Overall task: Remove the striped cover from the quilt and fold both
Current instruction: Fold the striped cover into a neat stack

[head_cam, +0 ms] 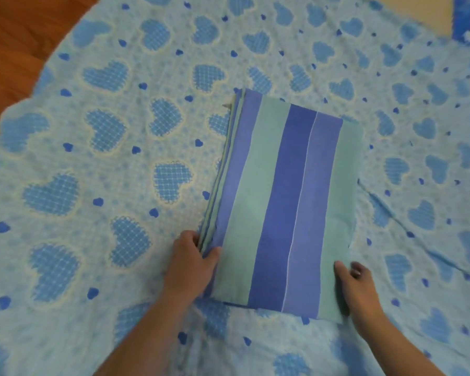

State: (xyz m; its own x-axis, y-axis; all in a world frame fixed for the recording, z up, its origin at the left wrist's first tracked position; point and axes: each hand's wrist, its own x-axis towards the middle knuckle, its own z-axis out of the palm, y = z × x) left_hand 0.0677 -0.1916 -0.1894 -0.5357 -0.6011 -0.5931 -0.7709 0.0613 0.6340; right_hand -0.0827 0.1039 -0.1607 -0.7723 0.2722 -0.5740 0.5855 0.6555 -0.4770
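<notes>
Soft even light, blurry, edges warped.

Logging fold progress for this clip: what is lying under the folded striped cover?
The folded striped cover lies on the spread heart-patterned quilt, which shows all around it. The left hand grips its layered edge; the right hand touches its near right side. Whatever is beneath the bundle is covered.
</notes>
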